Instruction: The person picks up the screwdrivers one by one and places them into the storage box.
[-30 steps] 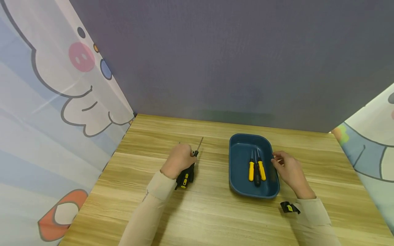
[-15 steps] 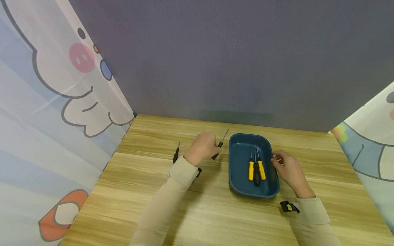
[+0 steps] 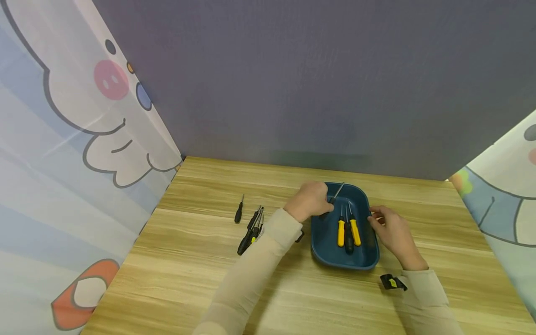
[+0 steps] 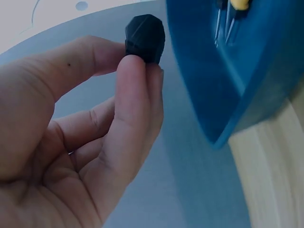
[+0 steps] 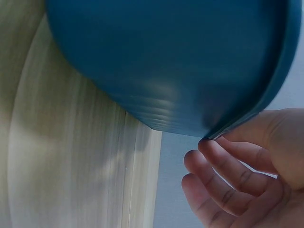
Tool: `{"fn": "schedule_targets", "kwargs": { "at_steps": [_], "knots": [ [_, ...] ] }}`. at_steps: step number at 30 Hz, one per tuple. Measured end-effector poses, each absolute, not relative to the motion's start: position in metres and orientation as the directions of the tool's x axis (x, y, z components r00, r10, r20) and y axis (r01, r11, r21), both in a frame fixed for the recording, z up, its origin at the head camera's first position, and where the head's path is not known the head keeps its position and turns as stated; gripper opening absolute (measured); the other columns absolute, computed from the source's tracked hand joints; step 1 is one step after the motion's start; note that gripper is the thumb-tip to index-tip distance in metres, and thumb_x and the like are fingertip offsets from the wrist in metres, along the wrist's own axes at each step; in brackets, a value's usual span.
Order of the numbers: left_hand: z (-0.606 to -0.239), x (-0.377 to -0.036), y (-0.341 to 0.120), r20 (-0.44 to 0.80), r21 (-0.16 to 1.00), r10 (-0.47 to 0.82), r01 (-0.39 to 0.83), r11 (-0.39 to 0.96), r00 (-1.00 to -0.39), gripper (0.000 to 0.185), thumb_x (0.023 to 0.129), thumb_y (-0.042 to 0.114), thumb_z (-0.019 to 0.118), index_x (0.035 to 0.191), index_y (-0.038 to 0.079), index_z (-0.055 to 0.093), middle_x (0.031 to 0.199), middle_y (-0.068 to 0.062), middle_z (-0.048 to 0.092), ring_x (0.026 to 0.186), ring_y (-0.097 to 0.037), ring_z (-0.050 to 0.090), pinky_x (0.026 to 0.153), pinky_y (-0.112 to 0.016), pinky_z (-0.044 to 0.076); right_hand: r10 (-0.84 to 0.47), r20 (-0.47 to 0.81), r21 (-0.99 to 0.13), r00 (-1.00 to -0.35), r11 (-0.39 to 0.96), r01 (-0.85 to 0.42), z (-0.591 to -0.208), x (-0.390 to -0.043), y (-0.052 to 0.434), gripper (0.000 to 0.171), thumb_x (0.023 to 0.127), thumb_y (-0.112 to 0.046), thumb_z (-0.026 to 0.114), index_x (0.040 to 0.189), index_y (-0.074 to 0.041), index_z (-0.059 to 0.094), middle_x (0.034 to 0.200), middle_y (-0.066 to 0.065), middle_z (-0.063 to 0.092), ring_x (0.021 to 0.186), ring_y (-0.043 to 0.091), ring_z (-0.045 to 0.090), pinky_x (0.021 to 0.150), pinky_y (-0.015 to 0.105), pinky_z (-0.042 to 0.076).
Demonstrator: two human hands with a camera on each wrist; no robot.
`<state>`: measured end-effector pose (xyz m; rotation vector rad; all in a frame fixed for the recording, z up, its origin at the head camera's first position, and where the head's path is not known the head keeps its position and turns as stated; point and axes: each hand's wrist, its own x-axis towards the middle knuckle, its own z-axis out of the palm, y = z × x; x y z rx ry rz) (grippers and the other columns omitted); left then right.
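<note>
My left hand (image 3: 309, 201) is over the left side of a dark blue tray (image 3: 324, 246), pinching a black-handled screwdriver (image 4: 145, 38) between thumb and fingers. Its metal shaft points up and to the right in the head view. Inside the tray lie two yellow-handled screwdrivers (image 3: 341, 233) with a black-handled screwdriver (image 3: 349, 239) between them, tips toward the back. At the tray's right edge, my right hand (image 3: 393, 232) pinches the rim (image 5: 237, 124) between thumb and forefinger, its other fingers outside the wall.
Left of the tray, a small black screwdriver (image 3: 238, 213) lies alone on the wooden table (image 3: 188, 251). Beside it is a bunch of several screwdrivers (image 3: 247, 239), partly covered by my left sleeve. A grey panel (image 3: 268, 93) rises behind the table, with printed cloth (image 3: 63, 186) at the left.
My left hand has carried the black screwdriver rightward from the bunch to over the tray, uncovering the screwdrivers on the table. My right hand has stayed on the tray rim.
</note>
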<state>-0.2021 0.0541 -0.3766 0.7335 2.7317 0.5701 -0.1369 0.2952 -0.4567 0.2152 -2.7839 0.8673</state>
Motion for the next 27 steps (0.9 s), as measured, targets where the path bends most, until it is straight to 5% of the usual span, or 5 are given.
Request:
{"fn": "schedule_targets", "kwargs": {
  "at_steps": [15, 22, 27],
  "knots": [
    [-0.411, -0.197, 0.096, -0.157, 0.385, 0.505, 0.418, 0.823, -0.849, 0.030, 0.091, 0.022, 0.075, 0.064, 0.014, 0.066, 0.049, 0.003, 0.056, 0.045, -0.009, 0.054, 0.051, -0.020, 0.045, -0.077, 0.256, -0.548, -0.964, 0.810, -0.210, -0.459, -0.136, 0.296, 0.027, 0.096, -0.003, 0.064, 0.119, 0.009, 0.063, 0.099, 0.023, 0.068, 0.084, 0.040, 0.066, 0.069, 0.054, 0.054],
    [-0.412, -0.195, 0.103, -0.167, 0.316, 0.488, 0.423, 0.849, -0.857, 0.012, 0.090, 0.024, 0.077, 0.088, 0.014, 0.072, 0.067, 0.005, 0.059, 0.061, -0.009, 0.054, 0.062, -0.022, 0.045, -0.080, 0.262, -0.548, -0.962, 0.808, -0.216, -0.459, -0.137, 0.296, 0.027, 0.096, -0.004, 0.064, 0.119, 0.009, 0.063, 0.099, 0.022, 0.068, 0.084, 0.040, 0.066, 0.069, 0.054, 0.053],
    [-0.413, -0.194, 0.107, -0.191, 0.305, 0.465, 0.398, 0.865, -0.864, 0.016, 0.089, 0.024, 0.077, 0.099, 0.013, 0.074, 0.065, 0.004, 0.059, 0.052, -0.007, 0.056, 0.059, -0.019, 0.046, -0.081, 0.261, -0.547, -0.962, 0.809, -0.217, -0.458, -0.137, 0.297, 0.027, 0.096, -0.004, 0.064, 0.119, 0.009, 0.062, 0.099, 0.023, 0.068, 0.084, 0.040, 0.066, 0.069, 0.054, 0.054]
  ]
}}
